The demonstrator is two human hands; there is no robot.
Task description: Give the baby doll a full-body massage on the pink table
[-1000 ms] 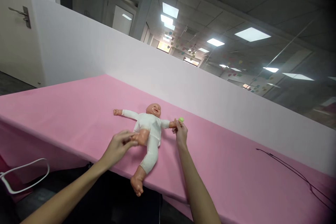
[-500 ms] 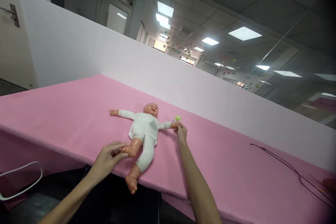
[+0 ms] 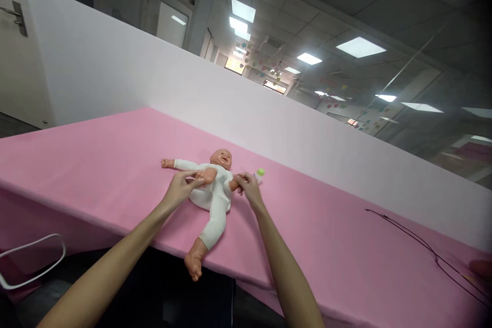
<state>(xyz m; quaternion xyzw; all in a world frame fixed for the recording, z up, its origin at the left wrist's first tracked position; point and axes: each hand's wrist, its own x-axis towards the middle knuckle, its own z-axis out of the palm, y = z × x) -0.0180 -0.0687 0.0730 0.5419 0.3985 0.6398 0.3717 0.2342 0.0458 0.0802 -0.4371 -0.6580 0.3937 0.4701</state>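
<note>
Head view: a baby doll (image 3: 219,202) in a white outfit lies on its back on the pink-covered surface (image 3: 315,236), its head toward the white partition (image 3: 230,105) and one straight leg pointing at the person, the foot reaching past the near edge. Its other leg is folded up over the belly, where the left hand (image 3: 182,187) pinches the bare foot between thumb and fingers; the toes are mostly covered by that grip, and the raised leg hides part of the torso. On the other side, the right hand (image 3: 249,188) has its fingers closed around the end of the doll's bent arm, beside the chest, so the doll's small fingers can't be made out. Just beyond the right hand's knuckles stands a small object with a light green top (image 3: 260,171); its lower part is pale and partly covered, and whether the hand touches it I cannot tell. Both forearms are cut off by the bottom of the picture. Farther right, a thin black cable (image 3: 417,242) trails across the surface, near a blurred reddish shape (image 3: 480,267) cut off by the right edge. At lower left, a white loop (image 3: 33,243) is also cut off, and the area under the near edge is too dark to read. Behind the partition, ceiling lights (image 3: 360,47) glow in a dim room; at far left, a door (image 3: 19,72) is only partly in frame.
</note>
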